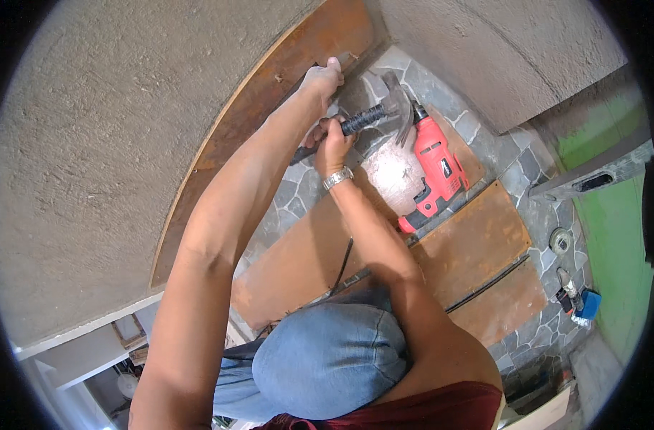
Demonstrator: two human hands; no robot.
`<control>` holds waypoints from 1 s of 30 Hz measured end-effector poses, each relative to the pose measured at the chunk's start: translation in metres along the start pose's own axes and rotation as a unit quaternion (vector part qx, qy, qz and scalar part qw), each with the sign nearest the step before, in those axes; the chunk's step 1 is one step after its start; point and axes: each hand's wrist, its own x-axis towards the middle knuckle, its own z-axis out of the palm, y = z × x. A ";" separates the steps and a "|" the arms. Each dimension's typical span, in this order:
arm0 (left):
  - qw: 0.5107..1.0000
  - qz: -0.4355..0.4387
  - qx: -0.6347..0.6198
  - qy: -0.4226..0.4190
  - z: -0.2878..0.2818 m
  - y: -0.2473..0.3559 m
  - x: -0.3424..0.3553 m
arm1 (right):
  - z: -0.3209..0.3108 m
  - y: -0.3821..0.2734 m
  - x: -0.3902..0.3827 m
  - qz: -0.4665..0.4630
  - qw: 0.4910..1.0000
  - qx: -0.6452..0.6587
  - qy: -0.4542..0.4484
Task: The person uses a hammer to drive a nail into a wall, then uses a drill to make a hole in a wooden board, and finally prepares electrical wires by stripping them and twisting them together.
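My right hand (pixel 334 149), with a metal-banded watch at the wrist, is closed round the handle of a claw hammer (pixel 365 120). Dark wrapping covers the handle, and the hammer's head points away to the right. Stretched out farther, my left hand (pixel 322 80) is closed against a brown wooden board (pixel 269 89) that stands along the rough wall. Whatever its fingers hold is too small or hidden to name. To the right of the hammer head a red power drill (pixel 441 161) lies on brown boards, beside a pale shiny patch (pixel 393 174).
Stone-patterned floor (pixel 513 150) shows around several brown boards (pixel 477 236). A black cable (pixel 488 283) runs between boards. At the right are a spirit level (pixel 592 183), a roll of tape (pixel 560 241) and a small blue item (pixel 588 304). Grey plastered walls (pixel 499 50) close in the corner.
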 end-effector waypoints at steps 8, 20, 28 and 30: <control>0.999 0.022 0.021 0.015 -0.009 -0.006 0.007 | -0.003 -0.012 0.004 0.016 0.999 0.037 0.017; 0.921 0.190 0.336 0.053 0.005 0.006 -0.027 | -0.027 -0.020 -0.005 -0.022 1.000 0.005 -0.005; 0.312 0.357 0.880 0.018 -0.033 0.040 -0.089 | -0.008 0.009 0.005 0.000 1.000 0.012 0.021; 0.274 0.353 0.895 -0.017 -0.036 0.041 -0.085 | -0.004 0.009 0.016 0.022 0.999 0.029 0.030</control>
